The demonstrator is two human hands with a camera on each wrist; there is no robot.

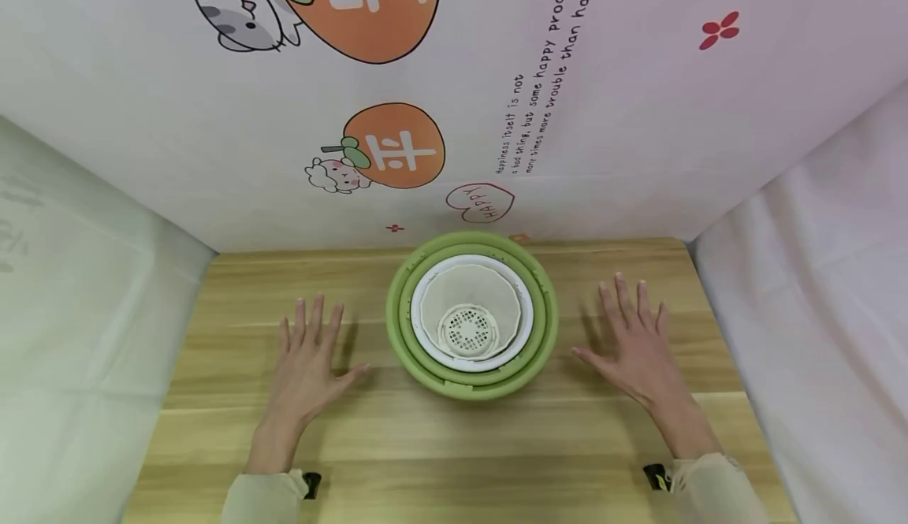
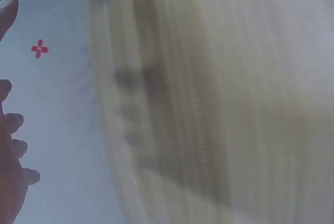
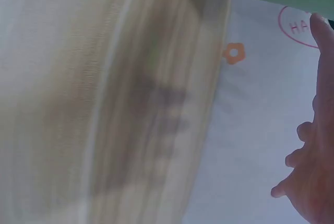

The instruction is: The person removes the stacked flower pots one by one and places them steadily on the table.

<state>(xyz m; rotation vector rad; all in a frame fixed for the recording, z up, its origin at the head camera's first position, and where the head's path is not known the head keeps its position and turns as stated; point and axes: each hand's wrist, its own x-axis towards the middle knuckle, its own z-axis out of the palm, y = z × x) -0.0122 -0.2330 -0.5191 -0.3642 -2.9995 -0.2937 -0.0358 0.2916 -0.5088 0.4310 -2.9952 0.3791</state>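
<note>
Container stack [image 1: 472, 303] on wooden tabletop [image 1: 468, 449], printed backdrop [image 1: 624, 138] close behind

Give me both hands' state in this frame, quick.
Left hand: open, fingers spread, holding nothing, left of the nested pots.
Right hand: open, fingers spread, holding nothing, right of the pots.
</note>
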